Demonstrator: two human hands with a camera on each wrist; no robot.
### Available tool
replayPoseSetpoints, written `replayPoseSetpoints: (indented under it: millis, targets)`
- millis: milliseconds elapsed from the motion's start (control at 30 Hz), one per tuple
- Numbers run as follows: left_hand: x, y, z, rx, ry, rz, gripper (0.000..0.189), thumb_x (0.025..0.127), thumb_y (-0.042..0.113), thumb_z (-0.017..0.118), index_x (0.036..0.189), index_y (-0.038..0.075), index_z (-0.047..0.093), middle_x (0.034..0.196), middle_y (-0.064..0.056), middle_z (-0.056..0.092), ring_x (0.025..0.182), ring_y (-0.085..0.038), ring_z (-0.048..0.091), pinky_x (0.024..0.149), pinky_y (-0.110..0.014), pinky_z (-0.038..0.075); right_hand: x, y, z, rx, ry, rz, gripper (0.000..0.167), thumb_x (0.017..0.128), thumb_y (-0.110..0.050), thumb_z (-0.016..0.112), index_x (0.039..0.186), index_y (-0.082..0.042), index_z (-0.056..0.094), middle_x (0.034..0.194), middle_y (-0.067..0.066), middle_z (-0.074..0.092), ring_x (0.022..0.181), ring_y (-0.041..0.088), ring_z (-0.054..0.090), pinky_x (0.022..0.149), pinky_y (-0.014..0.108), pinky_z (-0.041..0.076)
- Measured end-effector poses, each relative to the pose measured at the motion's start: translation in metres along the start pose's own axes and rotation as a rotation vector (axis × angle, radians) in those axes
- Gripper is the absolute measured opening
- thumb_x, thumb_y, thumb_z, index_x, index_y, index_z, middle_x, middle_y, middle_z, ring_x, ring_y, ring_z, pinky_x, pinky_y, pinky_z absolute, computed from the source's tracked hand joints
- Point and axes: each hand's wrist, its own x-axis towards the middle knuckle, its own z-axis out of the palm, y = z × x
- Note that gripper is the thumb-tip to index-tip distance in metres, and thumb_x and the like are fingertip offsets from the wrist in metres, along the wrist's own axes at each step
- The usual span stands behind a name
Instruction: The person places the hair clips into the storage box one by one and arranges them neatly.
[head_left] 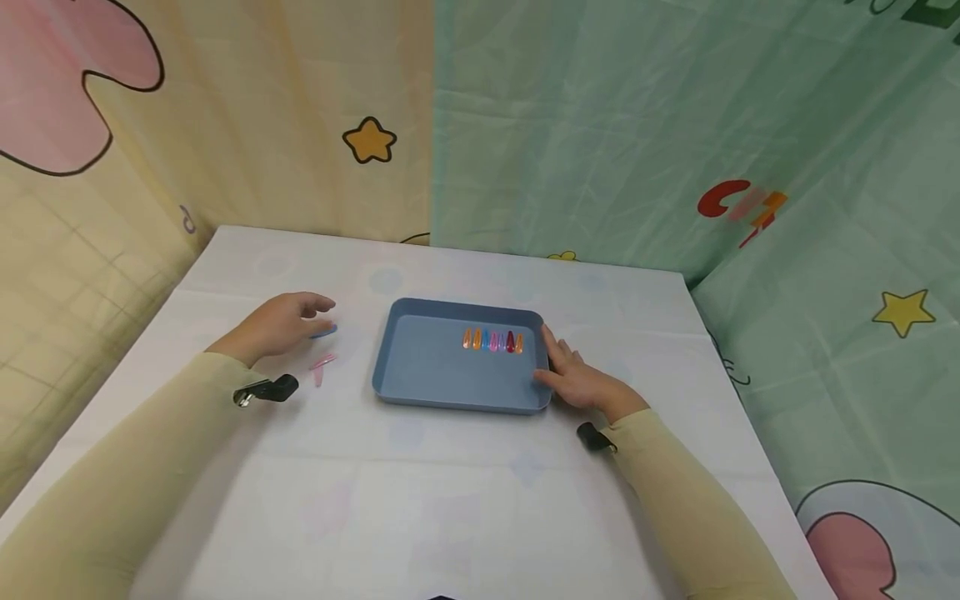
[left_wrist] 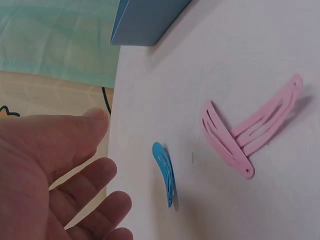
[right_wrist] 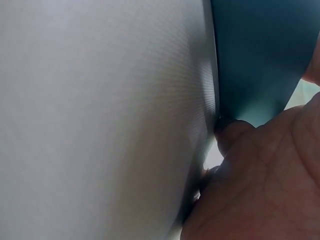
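Observation:
My left hand (head_left: pixel 281 327) hovers at the left of the table, thumb and fingers apart, with nothing between them. Just beyond its fingertips a blue snap hair clip (left_wrist: pixel 165 172) lies on the cloth. Two pink hair clips (left_wrist: pixel 227 142) lie crossed beside it, one over the other. At the right end of the blue-grey tray (head_left: pixel 450 392), my right hand (head_left: pixel 581 382) grips the edge, thumb over the rim and fingers against the outer wall. Inside the tray, several colourful hair clips (head_left: pixel 492 340) stand side by side in a row near the upper right.
A white cloth (head_left: pixel 450 517) covers the table. Patterned curtains (head_left: pixel 562 125) hang behind the far edge and along both sides. A dark wrist camera (head_left: pixel 270 389) is strapped at the left sleeve, another (head_left: pixel 592 437) at the right.

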Motion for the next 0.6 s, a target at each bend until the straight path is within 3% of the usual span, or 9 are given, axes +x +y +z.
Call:
replayPoseSetpoints:
  millis: [167,300,400,600]
  targets:
    - [-0.003,-0.008,-0.001,-0.009,-0.024,-0.032,0.053,0.104,0.035,0.065,0.148,0.007,0.057,0.149,-0.022,0.059,0.137,-0.044,0.053,0.114,-0.063,0.04,0.001,0.002,0.0,-0.006,0.001,0.002,0.088,0.111,-0.047,0.043,0.167,-0.026,-0.021,0.177,0.018,-0.009,0.161,0.048,-0.012,0.127,0.069,-0.001]
    - [-0.007,-0.016,-0.001,-0.001,-0.031,-0.023,0.05,0.102,0.032,0.067,0.145,0.006,0.061,0.141,-0.021,0.064,0.129,-0.042,0.059,0.108,-0.06,0.045,0.001,0.001,0.0,-0.008,0.001,0.004,0.088,0.111,-0.048,0.043,0.167,-0.026,-0.021,0.177,0.017,-0.009,0.161,0.048,-0.012,0.127,0.069,-0.001]
    - [-0.01,-0.019,0.0,0.0,-0.041,-0.003,0.048,0.1,0.03,0.07,0.141,0.005,0.064,0.129,-0.017,0.07,0.117,-0.036,0.064,0.099,-0.049,0.049,0.001,0.0,0.0,-0.008,0.002,0.006,0.088,0.111,-0.048,0.043,0.167,-0.026,-0.021,0.177,0.017,-0.008,0.161,0.048,-0.011,0.127,0.069,-0.001]
    - [-0.016,-0.024,0.005,-0.007,-0.082,0.019,0.046,0.096,0.029,0.076,0.136,0.006,0.068,0.112,-0.005,0.071,0.103,-0.022,0.063,0.087,-0.033,0.046,0.0,-0.001,0.0,-0.009,0.001,0.001,0.087,0.111,-0.047,0.043,0.167,-0.025,-0.021,0.177,0.017,-0.008,0.161,0.048,-0.012,0.127,0.069,-0.001]
